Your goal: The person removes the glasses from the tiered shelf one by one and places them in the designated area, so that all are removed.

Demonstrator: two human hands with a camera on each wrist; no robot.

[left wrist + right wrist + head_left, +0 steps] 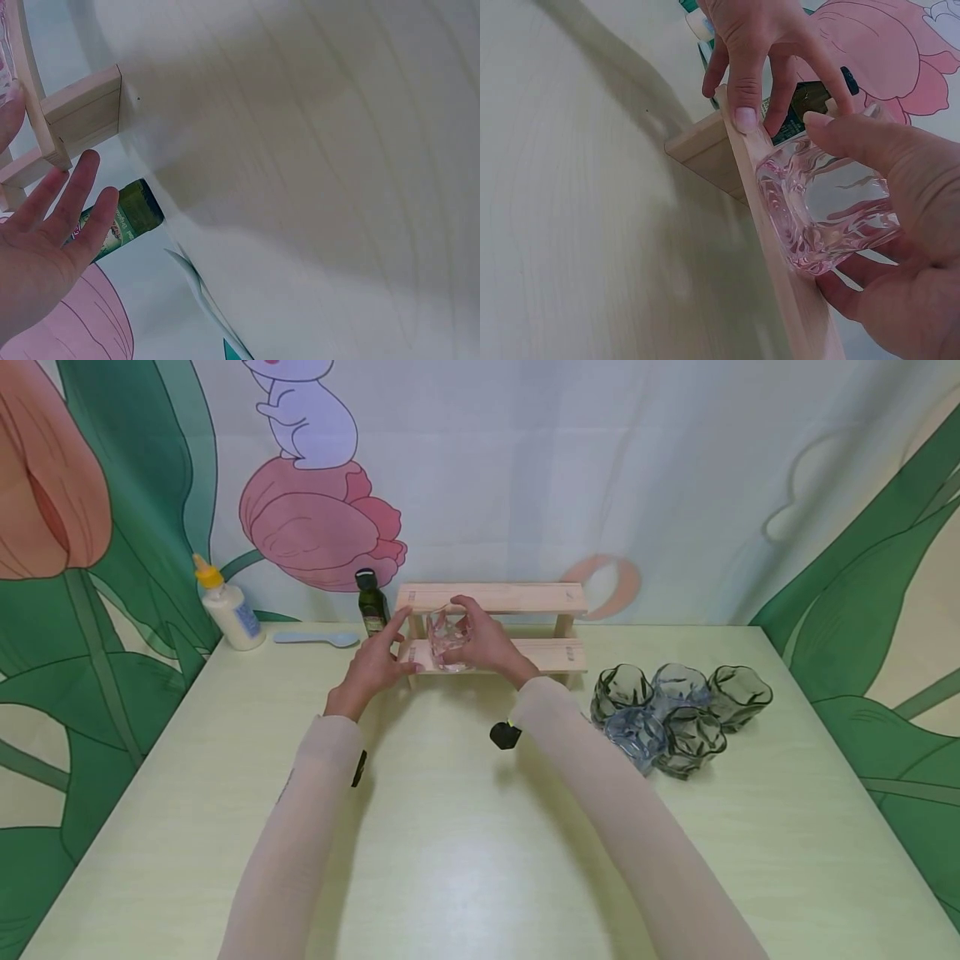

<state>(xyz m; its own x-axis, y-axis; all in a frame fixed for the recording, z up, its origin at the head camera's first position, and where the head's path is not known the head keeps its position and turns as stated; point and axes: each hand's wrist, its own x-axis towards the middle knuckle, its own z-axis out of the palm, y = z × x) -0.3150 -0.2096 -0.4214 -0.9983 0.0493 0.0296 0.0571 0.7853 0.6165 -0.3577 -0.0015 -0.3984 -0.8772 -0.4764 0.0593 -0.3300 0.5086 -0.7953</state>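
A small two-tier wooden rack [540, 652] stands at the back of the table. My right hand [491, 647] grips a clear pinkish glass cup [821, 206] at the left part of its lower shelf, thumb and fingers on opposite sides. In the right wrist view the cup's base meets the shelf board. My left hand [371, 667] is at the rack's left end. Its thumb [744, 112] touches the lower board, while the other fingers [79, 184] extend fairly straight beside the end. Behind that hand, a dark green bottle [372, 602] is partly covered.
To the right of the rack, several grey and blue glass cups [693, 739] are clustered. At the back left stand a white glue bottle [234, 614] with a yellow cap and a pale blue spoon [315, 638]. A patterned curtain [487, 468] hangs behind the table.
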